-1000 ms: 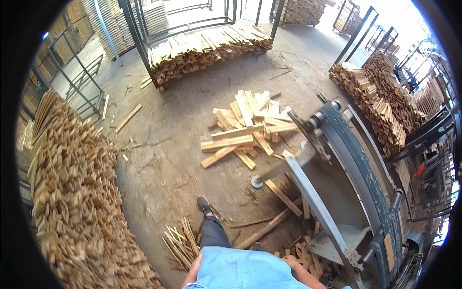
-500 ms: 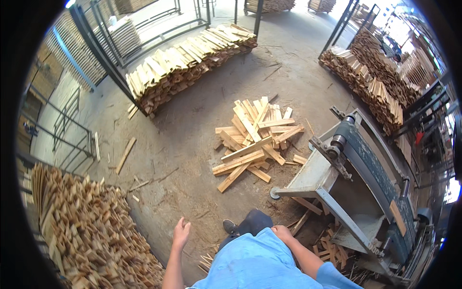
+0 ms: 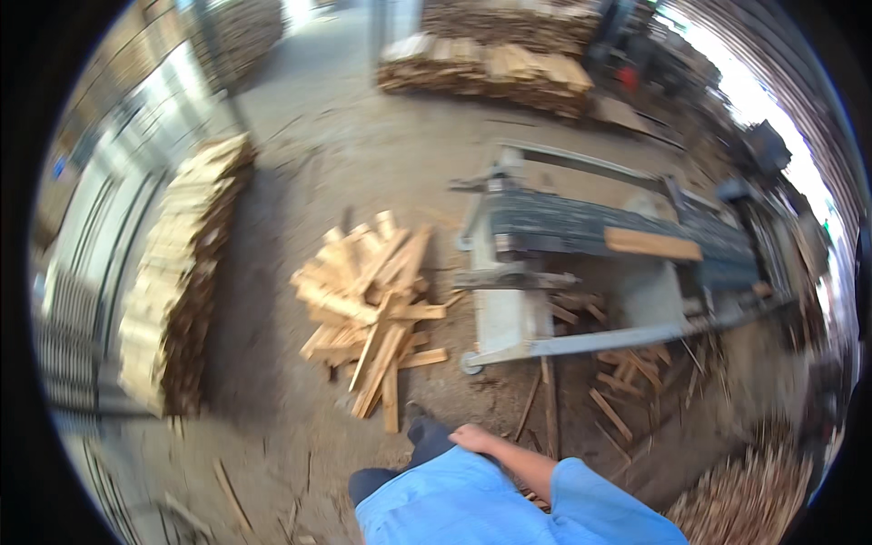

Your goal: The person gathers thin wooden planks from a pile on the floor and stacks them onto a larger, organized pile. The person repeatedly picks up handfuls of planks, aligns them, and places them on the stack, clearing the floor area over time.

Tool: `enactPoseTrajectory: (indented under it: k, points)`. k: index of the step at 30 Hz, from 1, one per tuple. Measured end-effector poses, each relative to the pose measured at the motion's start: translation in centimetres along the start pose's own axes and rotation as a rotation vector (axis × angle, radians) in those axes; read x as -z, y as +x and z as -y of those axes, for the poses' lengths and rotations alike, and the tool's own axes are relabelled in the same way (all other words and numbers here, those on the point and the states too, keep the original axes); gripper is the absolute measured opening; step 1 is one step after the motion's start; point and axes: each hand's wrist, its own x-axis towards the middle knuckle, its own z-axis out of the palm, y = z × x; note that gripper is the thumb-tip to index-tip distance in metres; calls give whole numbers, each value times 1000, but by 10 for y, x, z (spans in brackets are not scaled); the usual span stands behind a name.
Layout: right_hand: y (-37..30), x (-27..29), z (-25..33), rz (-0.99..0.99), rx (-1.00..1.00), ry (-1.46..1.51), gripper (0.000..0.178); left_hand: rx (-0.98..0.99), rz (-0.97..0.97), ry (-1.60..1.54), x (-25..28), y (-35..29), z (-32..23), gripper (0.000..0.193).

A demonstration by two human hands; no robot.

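Observation:
My right hand (image 3: 471, 438) rests at the hem of my blue shirt (image 3: 454, 500), against the dark trouser leg. Its fingers are smeared and partly tucked out of sight, so whether they grip anything is unclear. My left hand is out of view. Ahead of my legs lies a loose heap of short wooden boards (image 3: 381, 313), crossed at many angles. On the right stands a conveyor (image 3: 572, 218) with a dark belt and a pale metal frame. One wooden board (image 3: 652, 242) lies along its belt.
A long stack of boards (image 3: 186, 272) runs down the left side. More boards are piled at the back (image 3: 490, 73). Offcuts (image 3: 627, 372) lie beneath and before the conveyor, and a blurred wood pile (image 3: 745, 500) fills the lower right. A caster (image 3: 470, 363) supports the conveyor's near corner.
My view has swung right, shifting the board heap leftward and turning the conveyor sideways. My left hand has left the picture. My right hand stays at the shirt hem.

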Motion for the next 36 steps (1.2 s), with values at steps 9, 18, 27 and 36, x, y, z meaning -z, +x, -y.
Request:
enactPoseTrajectory:
  k: [9,18,27,36]
  points:
    - [-101,-92,22,-562,-313,711,45,-389,254,476,104,173,-168,54]
    - [-225,-391,36,-167,-733,556,48,-513,613,931,81,203,-159,57]
    - [-263,-432,63,-500,-892,1011,45,-688,905,1157,34,152,-108,63]
    - [-248,-422,-5,-624,-785,1141,42,-641,818,1351,-35,124,-134,62]
